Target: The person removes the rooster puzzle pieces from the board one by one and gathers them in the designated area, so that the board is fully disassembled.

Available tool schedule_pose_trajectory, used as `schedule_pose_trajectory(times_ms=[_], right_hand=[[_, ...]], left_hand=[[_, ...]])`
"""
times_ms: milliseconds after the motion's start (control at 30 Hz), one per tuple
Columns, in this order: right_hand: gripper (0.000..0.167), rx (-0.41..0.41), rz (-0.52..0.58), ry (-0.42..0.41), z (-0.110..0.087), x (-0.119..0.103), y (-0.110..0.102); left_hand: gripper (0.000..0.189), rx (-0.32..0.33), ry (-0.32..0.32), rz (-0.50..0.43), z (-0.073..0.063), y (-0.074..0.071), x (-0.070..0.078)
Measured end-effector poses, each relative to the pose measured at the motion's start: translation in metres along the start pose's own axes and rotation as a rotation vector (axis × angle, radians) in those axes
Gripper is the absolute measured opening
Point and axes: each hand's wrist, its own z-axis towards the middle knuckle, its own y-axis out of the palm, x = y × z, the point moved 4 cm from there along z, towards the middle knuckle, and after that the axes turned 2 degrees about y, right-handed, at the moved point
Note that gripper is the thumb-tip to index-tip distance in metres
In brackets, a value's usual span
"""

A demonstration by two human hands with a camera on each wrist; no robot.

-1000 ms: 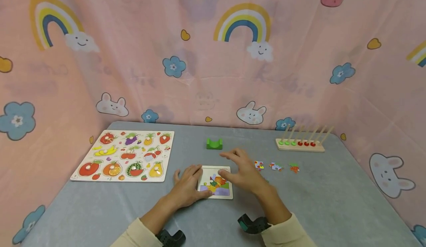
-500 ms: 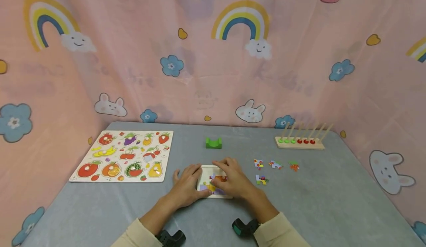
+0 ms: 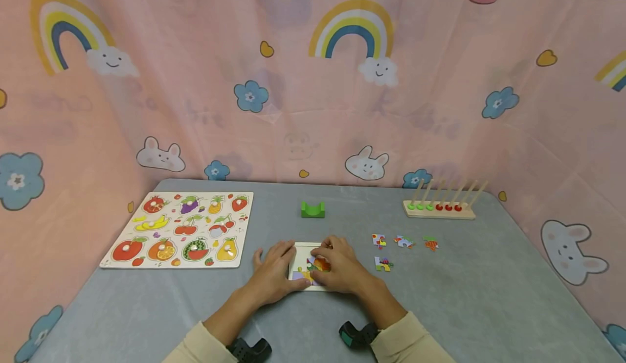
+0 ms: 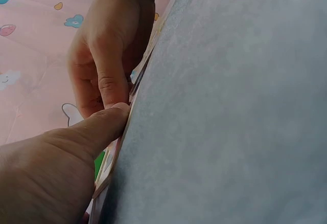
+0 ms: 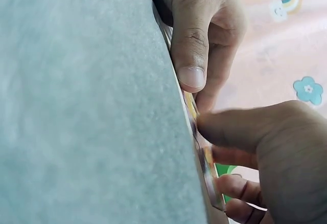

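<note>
A small wooden jigsaw tray (image 3: 300, 249) lies at the middle of the table, with colourful pieces fitted along its lower and right part. My left hand (image 3: 275, 273) grips the tray's left side, thumb on the near edge, fingers at the far left corner. Over the right half of the tray, my right hand (image 3: 339, 265) has its thumb and fingers around an orange-patterned puzzle piece (image 3: 321, 264). In the right wrist view a puzzle piece (image 5: 210, 170) stands slightly raised at the right fingertips. The right hand hides the tray's right edge.
Several loose puzzle pieces (image 3: 383, 264) lie right of the tray. A green arched block (image 3: 313, 210) stands behind it. A fruit knob puzzle board (image 3: 171, 238) is at the left, and a wooden peg stand with beads (image 3: 438, 213) at the back right.
My right hand has come down and left from above the tray's right side onto its pieces, fingers closing in. The left hand has stayed on the tray.
</note>
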Motion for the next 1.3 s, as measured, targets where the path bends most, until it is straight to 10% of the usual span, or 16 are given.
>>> schedule_pose_trajectory(times_ms=[300,1300], right_hand=[[0.027,0.119,0.041,-0.051,-0.001,0.002,0.0],[0.042,0.029,0.084,-0.076,-0.006,-0.009,-0.037]], left_hand=[[0.08,-0.014,-0.012,0.0,0.001,0.001,-0.001],[0.081,-0.02,-0.016,-0.011,0.001,0.001,-0.001]])
